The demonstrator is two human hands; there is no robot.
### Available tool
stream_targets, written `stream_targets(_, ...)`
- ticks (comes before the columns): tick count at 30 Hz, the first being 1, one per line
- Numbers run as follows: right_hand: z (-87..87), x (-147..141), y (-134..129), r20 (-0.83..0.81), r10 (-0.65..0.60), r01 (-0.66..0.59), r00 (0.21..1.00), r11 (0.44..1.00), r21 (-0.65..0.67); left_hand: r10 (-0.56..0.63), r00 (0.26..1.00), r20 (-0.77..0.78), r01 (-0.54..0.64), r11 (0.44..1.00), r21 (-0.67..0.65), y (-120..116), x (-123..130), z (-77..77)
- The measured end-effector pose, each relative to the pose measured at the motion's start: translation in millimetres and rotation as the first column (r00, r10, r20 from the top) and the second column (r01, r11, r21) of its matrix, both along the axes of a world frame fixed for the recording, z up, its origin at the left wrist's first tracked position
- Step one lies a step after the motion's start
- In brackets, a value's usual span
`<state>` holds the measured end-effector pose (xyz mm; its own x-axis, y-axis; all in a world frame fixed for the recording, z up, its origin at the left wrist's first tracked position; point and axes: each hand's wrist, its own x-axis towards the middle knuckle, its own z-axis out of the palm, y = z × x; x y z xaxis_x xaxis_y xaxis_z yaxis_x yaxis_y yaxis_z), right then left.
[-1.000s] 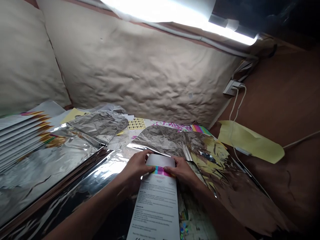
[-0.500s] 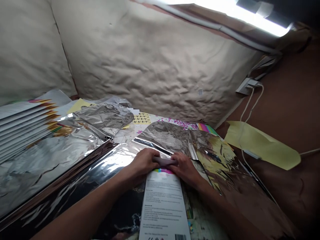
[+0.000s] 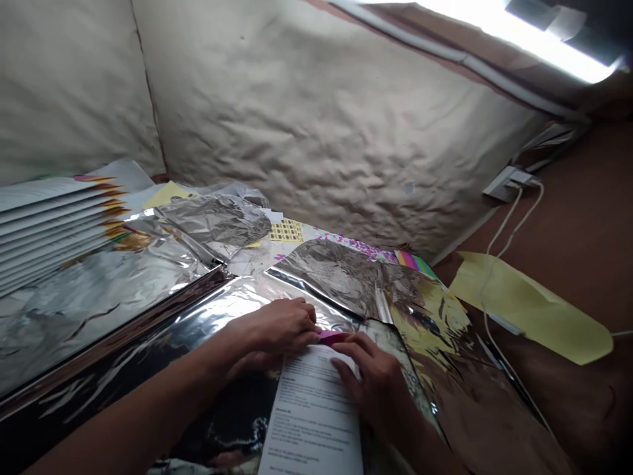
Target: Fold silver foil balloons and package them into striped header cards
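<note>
A long white printed carton [image 3: 312, 419] lies before me on the shiny silver sheeting, its text side up. A pink flap [image 3: 333, 338] shows at its far end. My left hand [image 3: 284, 325] is closed, with curled fingertips at the left of that flap and the far edge. My right hand [image 3: 374, 373] grips the right side of that end, fingers on the flap and thumb over the printed face. The carton's near end runs out of view.
Several white cards or cartons [image 3: 54, 227] are fanned in a stack at left. Crumpled silver film [image 3: 326, 274] covers the surface behind my hands. A yellow sheet [image 3: 534, 307] and white cables [image 3: 494, 254] are at right. A wrinkled covered wall [image 3: 316, 125] rises behind.
My right hand has shifted right and nearer, its thumb now on the printed face. The flap's pale face gave way to pink. The view has tilted, and the carton sits slightly further left.
</note>
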<state>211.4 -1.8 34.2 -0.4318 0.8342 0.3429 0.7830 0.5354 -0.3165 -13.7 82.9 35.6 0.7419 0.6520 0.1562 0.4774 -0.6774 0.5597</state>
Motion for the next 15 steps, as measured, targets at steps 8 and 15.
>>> stream_targets(8,-12.0,-16.2,-6.5,0.059,-0.043,0.048,0.997,0.995,-0.083,-0.170,0.981,0.089,0.173,0.984,-0.026,2.5,4.3,-4.6)
stream_targets(15,-5.5,-18.6,3.9,0.076,0.004,-0.002,0.997,0.999,-0.034,-0.255,0.964,0.078,0.257,0.966,-0.018,9.0,6.1,-14.8)
